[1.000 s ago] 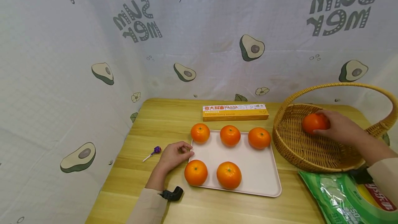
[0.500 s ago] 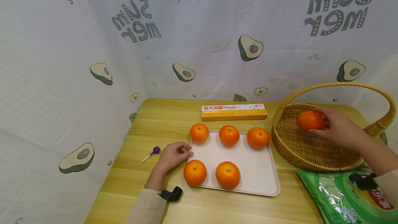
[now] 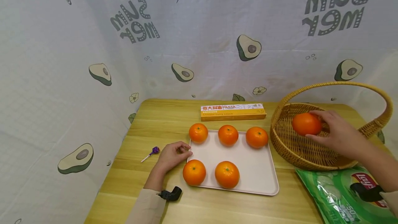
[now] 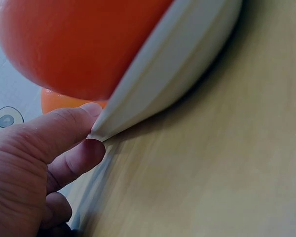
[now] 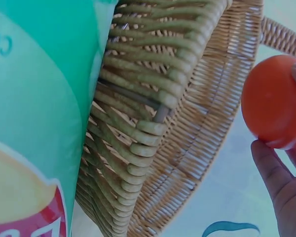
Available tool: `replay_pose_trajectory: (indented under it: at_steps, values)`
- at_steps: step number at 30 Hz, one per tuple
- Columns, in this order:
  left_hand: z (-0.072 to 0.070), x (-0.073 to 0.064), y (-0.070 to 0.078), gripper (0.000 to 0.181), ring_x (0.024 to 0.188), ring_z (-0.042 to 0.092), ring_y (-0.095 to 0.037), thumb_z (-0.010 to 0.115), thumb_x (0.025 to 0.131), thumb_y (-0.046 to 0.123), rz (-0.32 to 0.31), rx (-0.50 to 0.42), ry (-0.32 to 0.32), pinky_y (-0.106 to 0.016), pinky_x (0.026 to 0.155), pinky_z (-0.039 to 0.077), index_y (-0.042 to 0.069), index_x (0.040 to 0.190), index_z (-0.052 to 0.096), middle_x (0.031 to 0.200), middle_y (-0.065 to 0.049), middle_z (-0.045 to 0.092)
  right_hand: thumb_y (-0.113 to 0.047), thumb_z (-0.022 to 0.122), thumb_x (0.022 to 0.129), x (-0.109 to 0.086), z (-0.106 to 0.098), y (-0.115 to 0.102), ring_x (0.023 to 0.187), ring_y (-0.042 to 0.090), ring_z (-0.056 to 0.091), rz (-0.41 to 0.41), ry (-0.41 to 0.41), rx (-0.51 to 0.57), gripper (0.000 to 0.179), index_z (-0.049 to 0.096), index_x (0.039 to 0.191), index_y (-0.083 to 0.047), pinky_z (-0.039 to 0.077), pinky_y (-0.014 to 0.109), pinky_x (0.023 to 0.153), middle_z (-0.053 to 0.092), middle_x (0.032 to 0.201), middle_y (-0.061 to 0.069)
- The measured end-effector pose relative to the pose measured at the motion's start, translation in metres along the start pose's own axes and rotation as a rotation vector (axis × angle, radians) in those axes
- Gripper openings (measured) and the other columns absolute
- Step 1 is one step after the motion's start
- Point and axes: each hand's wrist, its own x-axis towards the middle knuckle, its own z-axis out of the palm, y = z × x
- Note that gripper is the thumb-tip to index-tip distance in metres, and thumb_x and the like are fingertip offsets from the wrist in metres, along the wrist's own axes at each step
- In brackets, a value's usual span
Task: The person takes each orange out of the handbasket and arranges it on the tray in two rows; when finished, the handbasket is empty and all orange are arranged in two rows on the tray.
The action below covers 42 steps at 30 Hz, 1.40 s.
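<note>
My right hand (image 3: 343, 134) grips an orange (image 3: 306, 124) over the wicker basket (image 3: 281, 148) at the right. In the right wrist view, thumb and fingers are round that orange (image 5: 274, 101), which appears raised off the basket's woven side (image 5: 202, 128). At the left edge of the pale tray (image 3: 245, 160), my left hand (image 3: 172, 156) pinches the rim. The left wrist view has the thumb on top of the tray's rim (image 4: 153, 81) and a finger below it. Several oranges (image 3: 227, 174) sit on the tray, three along its far side and two along the near side.
Behind the tray lies a pasta box (image 3: 233, 112). A purple-wrapped lollipop (image 3: 151, 154) is left of my left hand. The basket's tall handle (image 3: 329, 84) arches over its opening. A green chip bag (image 3: 334, 193) lies in front of the basket.
My right hand has carried the orange left and slightly up inside the basket's outline. The left hand keeps its place at the tray's edge. The whole view has drifted slightly.
</note>
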Motion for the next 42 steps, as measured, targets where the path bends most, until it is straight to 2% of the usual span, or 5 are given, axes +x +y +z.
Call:
replay_pose_trajectory:
  at_steps: [19,23,26,37,42]
  values:
    - [0.001,-0.001,0.000,0.018,0.068,0.056,-0.011,0.083,0.085,0.032,-0.001,-0.005,0.013,-0.023,0.063,0.043,0.024,0.099,0.076,0.077,0.010,0.068,-0.024,0.091,0.076,-0.021,0.003,-0.022,0.102,0.054,0.050,0.043,0.056,0.099,0.083,0.046,0.139,0.005,0.049,0.074,0.074,0.043,0.133,0.036]
    - [0.002,0.000,-0.001,0.018,0.068,0.056,-0.011,0.083,0.085,0.031,-0.002,-0.008,0.012,-0.023,0.062,0.043,0.024,0.099,0.076,0.077,0.010,0.068,-0.016,0.094,0.071,-0.026,0.007,-0.026,0.102,0.050,0.050,0.002,0.104,0.140,0.080,0.050,0.135,0.005,0.058,0.026,0.077,0.045,0.129,0.032]
    - [0.002,0.000,-0.001,0.018,0.068,0.055,-0.011,0.083,0.085,0.032,-0.006,-0.007,0.009,-0.023,0.062,0.042,0.024,0.099,0.076,0.077,0.010,0.068,-0.009,0.095,0.068,-0.029,0.011,-0.029,0.104,0.048,0.050,-0.026,0.138,0.183,0.080,0.051,0.133,0.005,0.034,-0.006,0.070,0.045,0.128,0.030]
    - [0.002,0.000,-0.001,0.018,0.068,0.056,-0.011,0.083,0.084,0.033,-0.011,-0.010,0.010,-0.023,0.062,0.042,0.024,0.099,0.076,0.077,0.010,0.068,-0.010,0.095,0.067,-0.040,0.017,-0.045,0.101,0.055,0.059,-0.002,0.101,0.188,0.091,0.043,0.140,0.003,0.061,0.032,0.069,0.048,0.130,0.030]
    - [0.002,0.000,-0.002,0.018,0.069,0.056,-0.011,0.083,0.085,0.033,-0.014,-0.008,0.009,-0.023,0.062,0.042,0.024,0.099,0.076,0.077,0.010,0.068,-0.008,0.097,0.063,-0.044,0.025,-0.055,0.106,0.036,0.054,-0.041,0.117,0.212,0.096,0.043,0.142,0.002,0.037,-0.006,0.074,0.047,0.129,0.025]
